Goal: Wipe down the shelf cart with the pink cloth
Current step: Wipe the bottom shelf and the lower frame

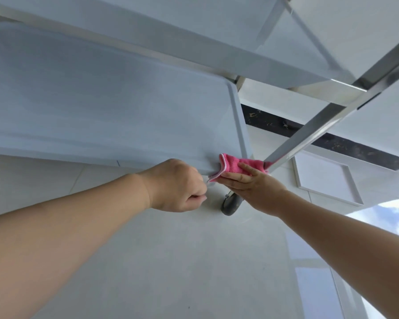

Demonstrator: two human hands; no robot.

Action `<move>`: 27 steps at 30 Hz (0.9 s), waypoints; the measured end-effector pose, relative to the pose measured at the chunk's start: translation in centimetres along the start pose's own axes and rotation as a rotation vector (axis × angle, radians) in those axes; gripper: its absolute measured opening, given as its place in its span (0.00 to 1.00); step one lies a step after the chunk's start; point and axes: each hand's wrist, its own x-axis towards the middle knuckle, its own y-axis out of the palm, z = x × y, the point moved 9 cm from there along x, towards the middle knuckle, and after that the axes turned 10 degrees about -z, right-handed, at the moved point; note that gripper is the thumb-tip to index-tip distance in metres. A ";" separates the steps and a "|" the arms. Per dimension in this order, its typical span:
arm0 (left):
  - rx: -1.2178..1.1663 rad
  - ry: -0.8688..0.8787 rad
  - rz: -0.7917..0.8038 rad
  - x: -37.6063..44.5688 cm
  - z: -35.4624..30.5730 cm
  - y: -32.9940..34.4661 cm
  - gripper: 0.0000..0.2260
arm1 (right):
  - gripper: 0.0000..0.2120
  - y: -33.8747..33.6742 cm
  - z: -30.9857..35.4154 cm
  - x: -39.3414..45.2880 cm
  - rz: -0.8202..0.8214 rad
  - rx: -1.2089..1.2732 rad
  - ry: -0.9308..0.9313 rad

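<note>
Glossy white tiled floor, shelf cart with 2 white trays and steel post, grey caster, pink cloth at lower tray's corner — right hand fingers straight, pressing it, left hand fingers curled, gripping tray edge.

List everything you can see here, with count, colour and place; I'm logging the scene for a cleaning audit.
pink cloth: one, pink with a pale edge, folded over the near right corner of the lower shelf.
lower shelf: one, white with a raised rim, left and centre.
upper shelf: one, white, across the top.
metal post: one, shiny silver, slanting from the cloth up to the right.
caster wheel: one, grey, under the shelf corner on the floor.
floor: pale glossy tiles, bottom half.
left hand: one, fingers curled at the shelf's front edge beside the cloth; what it grips is unclear.
right hand: one, straight fingers pressing the cloth against the corner.
</note>
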 end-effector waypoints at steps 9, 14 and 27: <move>0.030 -0.068 0.083 0.4 0.0 1.6 0.15 | 0.21 -1.3 -0.6 -2.1 -0.017 0.171 0.099; 0.021 -0.152 0.054 1.7 -0.4 1.3 0.10 | 0.18 -5.4 -1.1 -3.1 -0.074 0.378 0.154; -0.807 -0.730 -0.068 6.2 -1.7 1.7 0.14 | 0.14 -16.5 -1.7 -5.7 -0.374 0.361 0.129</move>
